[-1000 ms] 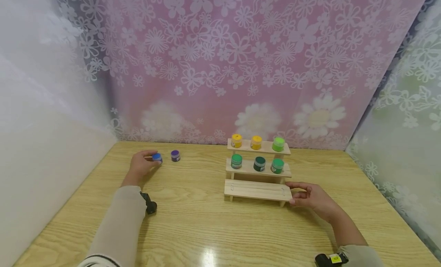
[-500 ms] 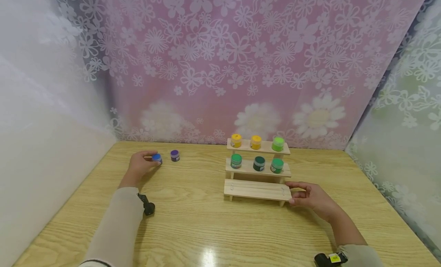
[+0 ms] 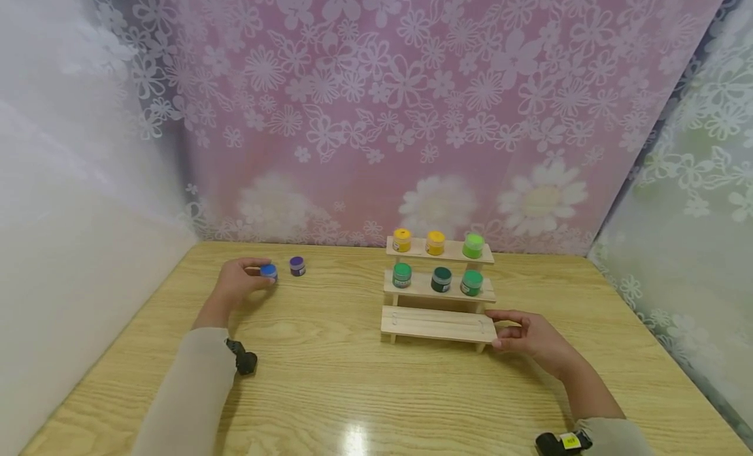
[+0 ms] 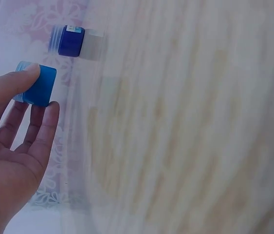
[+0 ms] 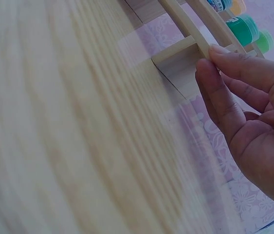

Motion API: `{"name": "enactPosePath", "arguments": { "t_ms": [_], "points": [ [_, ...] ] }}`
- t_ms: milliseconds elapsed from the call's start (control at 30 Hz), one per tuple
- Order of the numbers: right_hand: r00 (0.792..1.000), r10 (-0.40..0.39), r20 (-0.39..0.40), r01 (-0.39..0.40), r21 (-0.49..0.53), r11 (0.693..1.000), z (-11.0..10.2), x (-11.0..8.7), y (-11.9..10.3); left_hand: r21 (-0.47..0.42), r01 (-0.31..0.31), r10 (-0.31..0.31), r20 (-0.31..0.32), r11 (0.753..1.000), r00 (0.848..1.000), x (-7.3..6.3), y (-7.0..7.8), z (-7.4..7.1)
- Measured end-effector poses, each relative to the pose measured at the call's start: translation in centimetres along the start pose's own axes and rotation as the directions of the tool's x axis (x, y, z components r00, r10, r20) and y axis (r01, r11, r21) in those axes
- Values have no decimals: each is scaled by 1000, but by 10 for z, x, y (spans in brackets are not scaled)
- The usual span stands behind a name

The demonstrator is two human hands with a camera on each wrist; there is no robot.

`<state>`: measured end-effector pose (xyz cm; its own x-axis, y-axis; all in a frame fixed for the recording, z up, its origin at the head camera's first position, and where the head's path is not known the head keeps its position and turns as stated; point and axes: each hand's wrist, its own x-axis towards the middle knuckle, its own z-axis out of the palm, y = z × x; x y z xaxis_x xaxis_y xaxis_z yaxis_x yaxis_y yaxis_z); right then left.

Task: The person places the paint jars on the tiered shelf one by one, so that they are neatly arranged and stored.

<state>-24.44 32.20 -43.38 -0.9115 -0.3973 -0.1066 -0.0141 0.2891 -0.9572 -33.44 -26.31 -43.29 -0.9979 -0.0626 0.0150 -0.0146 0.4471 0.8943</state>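
At the left of the table, my left hand (image 3: 238,281) pinches a small paint jar with a blue lid (image 3: 268,272). The left wrist view has its thumb and fingers around the blue jar (image 4: 43,87). A purple-lidded paint jar (image 3: 297,266) stands just to the right, apart from the hand. My right hand (image 3: 532,338) holds the right end of the lowest step of a three-tier wooden display stand (image 3: 438,323). Up close, its thumb and fingertips grip the end of that wooden board (image 5: 200,44).
Two yellow jars (image 3: 435,243) and a light green jar (image 3: 473,245) stand on the top tier. The middle tier bears two green jars (image 3: 402,275) with a dark green jar (image 3: 442,279) between them. Behind the table (image 3: 329,377) hangs a pink flowered curtain (image 3: 365,149).
My left forearm has shifted slightly to the left and toward me, while its fingers stay at the blue-lidded jar. The right hand keeps its place on the stand.
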Motion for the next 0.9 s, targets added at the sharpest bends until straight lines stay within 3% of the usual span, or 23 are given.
{"name": "enactPosePath", "arguments": {
  "t_ms": [400,900],
  "points": [
    [1000,3,-7,-3,-8,1000,0,0,1,5,-71,71,24,997,997,-8,8,1],
    [1000,-3,-5,3,9,1000,0,0,2,16,-156,154,64,988,986,-25,35,14]
  ]
}}
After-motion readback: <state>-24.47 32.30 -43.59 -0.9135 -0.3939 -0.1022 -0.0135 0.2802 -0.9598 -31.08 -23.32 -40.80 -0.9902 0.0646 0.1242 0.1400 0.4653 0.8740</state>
